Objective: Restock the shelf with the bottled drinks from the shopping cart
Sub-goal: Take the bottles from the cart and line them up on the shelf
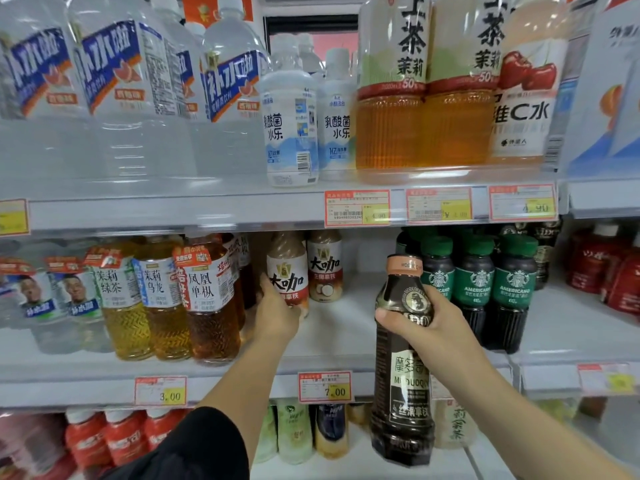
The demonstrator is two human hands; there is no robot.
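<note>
My right hand (427, 318) is wrapped around the upper body of a dark brown coffee bottle (403, 386) with a peach cap, held upright in front of the middle shelf (346, 344). My left hand (277, 311) grips the lower part of a milk-coffee bottle with a white and red label (289, 268) standing on that shelf. A second bottle of the same kind (325, 268) stands just right of it. Between these and the green-capped coffee bottles (479, 282) lies a bare gap of shelf, behind the dark bottle.
Tea bottles (166, 296) crowd the middle shelf on the left, red bottles (602, 265) on the far right. The top shelf holds large water bottles (114, 91), small white bottles (292, 129) and amber tea (391, 98). More bottles (294, 431) fill the bottom shelf. Price tags (325, 386) line the edges.
</note>
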